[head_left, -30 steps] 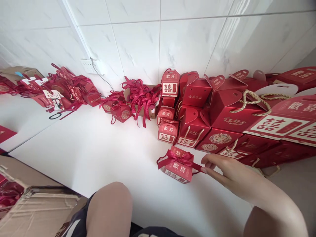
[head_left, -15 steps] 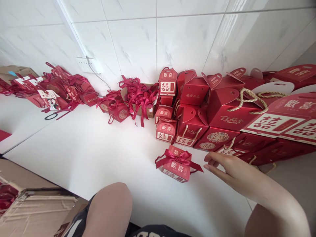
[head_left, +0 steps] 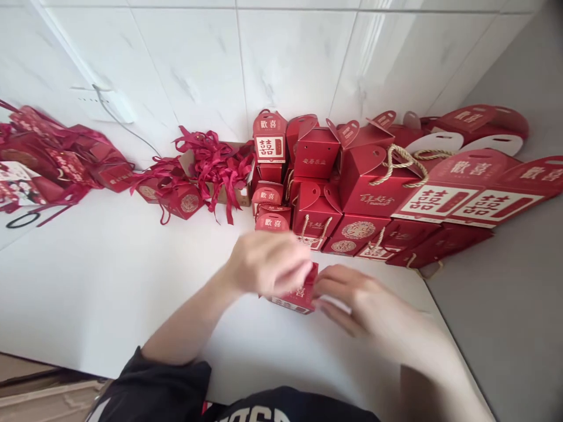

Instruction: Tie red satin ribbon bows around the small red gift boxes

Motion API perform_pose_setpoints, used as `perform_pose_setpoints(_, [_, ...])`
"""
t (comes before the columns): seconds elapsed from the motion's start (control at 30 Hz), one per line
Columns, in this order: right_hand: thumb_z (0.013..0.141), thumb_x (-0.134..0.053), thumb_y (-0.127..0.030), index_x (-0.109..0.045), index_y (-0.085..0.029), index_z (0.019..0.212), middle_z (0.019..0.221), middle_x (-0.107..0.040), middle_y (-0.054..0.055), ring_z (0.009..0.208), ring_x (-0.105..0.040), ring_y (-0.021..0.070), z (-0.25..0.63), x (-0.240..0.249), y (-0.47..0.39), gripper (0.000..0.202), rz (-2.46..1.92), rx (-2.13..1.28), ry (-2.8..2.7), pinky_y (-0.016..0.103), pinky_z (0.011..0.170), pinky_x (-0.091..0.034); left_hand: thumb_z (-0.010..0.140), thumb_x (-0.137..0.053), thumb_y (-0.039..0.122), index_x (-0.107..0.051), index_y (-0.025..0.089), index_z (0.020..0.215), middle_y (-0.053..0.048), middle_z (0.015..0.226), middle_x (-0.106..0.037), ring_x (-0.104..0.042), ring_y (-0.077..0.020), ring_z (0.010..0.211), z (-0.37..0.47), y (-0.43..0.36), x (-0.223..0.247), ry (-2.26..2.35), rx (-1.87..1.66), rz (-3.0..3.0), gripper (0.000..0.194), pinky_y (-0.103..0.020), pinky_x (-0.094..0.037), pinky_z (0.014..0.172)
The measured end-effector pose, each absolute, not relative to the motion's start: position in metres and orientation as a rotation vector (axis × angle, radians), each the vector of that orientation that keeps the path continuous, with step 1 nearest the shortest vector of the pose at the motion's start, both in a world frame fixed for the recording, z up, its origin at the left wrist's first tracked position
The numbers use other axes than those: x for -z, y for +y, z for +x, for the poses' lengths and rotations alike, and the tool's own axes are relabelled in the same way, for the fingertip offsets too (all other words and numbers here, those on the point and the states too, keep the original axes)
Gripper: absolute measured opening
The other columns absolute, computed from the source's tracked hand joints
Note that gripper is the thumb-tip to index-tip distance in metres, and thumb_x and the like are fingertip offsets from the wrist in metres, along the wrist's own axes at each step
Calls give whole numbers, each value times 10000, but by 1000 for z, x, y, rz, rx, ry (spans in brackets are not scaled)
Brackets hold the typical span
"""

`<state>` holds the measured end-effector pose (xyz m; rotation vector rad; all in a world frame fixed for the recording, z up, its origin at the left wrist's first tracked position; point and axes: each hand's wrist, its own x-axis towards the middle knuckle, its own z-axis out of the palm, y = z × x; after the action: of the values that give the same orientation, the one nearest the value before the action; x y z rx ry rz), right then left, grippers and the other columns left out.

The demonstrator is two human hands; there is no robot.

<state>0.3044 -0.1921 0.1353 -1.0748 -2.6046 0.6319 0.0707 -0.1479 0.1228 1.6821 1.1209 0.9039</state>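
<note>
Left hand (blurred) curls over the red gift box — right hand at its three o'clock, fingers loosely bent; both grips unclear.

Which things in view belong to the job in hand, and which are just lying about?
In the job:
small red box
left hand, blurred, over it
right hand, at its side

Apparently just lying about:
stacked red boxes
ribbon pile
red box heap at far left

Box: red, pale characters. Stacked boxes: deep red; some with gold medallions, others white panels bearing red characters. Cords: pale gold, twisted. Ribbons: crimson. Wall: white, faint grey veining. Table: white. Shirt: black, cream lettering.
</note>
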Motion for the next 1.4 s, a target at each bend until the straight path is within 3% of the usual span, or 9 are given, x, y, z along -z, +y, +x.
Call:
perform_pose_setpoints(0.07, [936, -522, -265, -635, -233, 1064, 1027, -657, 81, 910, -630, 243, 283, -127, -204, 174, -1020, -566, -2647, 382, 780, -534, 769, -717, 345, -686, 217, 927, -48, 976, -638, -584, -178, 866, 72, -126, -126, 1072, -794, 1968, 206, -248, -459, 667])
perform_pose_setpoints(0.1, [908, -564, -236, -609, -217, 1150, 1110, -645, 100, 964, -625, 264, 272, -120, -210, 247, -1014, -467, -2651, 407, 808, -539, 751, -725, 355, -683, 215, 945, -41, 966, -636, -572, -166, 809, 71, -116, -126, 1040, -700, 2080, 243, -249, -447, 658])
perform_pose_setpoints(0.2, [858, -590, -167, -645, -190, 1059, 1249, -599, 147, 1100, -570, 331, 245, -94, -220, 209, -938, -195, -2728, 489, 871, -518, 751, -715, 399, -655, 194, 969, -16, 886, -617, -455, -92, 579, 62, -97, -123, 946, -457, 2148, 305, -225, -382, 540])
perform_pose_setpoints(0.3, [886, -558, -192, -661, -162, 1054, 1416, -490, 174, 1105, -548, 335, 228, -74, -221, 199, -902, -90, -2755, 517, 861, -511, 756, -708, 419, -632, 190, 993, -1, 877, -586, -345, -52, 493, 52, -95, -122, 900, -328, 2084, 338, -211, -317, 465])
perform_pose_setpoints(0.5, [904, -538, -202, -608, -41, 1216, 1459, -444, 208, 1130, -521, 339, 218, -60, -216, 358, -984, 30, -2779, 481, 891, -506, 718, -734, 289, -653, 200, 1033, -13, 899, -615, -355, -46, 462, 47, -94, -121, 824, -139, 2033, 337, -200, -308, 416])
perform_pose_setpoints(0.7, [927, -542, -249, -533, -63, 1324, 1378, -549, 156, 1169, -528, 315, 241, -89, -208, 438, -925, -396, -2770, 477, 1011, -455, 773, -689, 247, -659, 188, 1044, -23, 869, -613, -457, -55, 489, 51, -89, -111, 687, -123, 1872, 279, -186, -387, 439])
perform_pose_setpoints(0.93, [917, -570, -289, -655, -187, 1170, 1203, -652, 82, 1107, -604, 242, 289, -121, -188, 286, -834, -998, -2749, 374, 960, -482, 867, -618, 358, -559, 186, 973, 40, 668, -573, -444, -36, 330, 57, -87, -100, 615, 18, 1469, 210, -147, -323, 312])
perform_pose_setpoints(1.2, [908, -561, -246, -670, -209, 1116, 1153, -665, 63, 1043, -624, 230, 313, -128, -173, 238, -880, -1164, -2747, 343, 933, -469, 809, -689, 401, -518, 201, 950, 62, 642, -575, -539, -76, 362, 60, -85, -94, 726, 151, 1505, 298, -156, -437, 339])
perform_pose_setpoints(1.4, [907, -559, -247, -669, -220, 1085, 1137, -663, 45, 1016, -624, 221, 314, -126, -170, 211, -869, -1205, -2757, 334, 907, -470, 875, -596, 451, -481, 203, 970, 29, 633, -661, -471, -65, 295, 62, -86, -98, 692, 215, 1461, 289, -150, -349, 298])
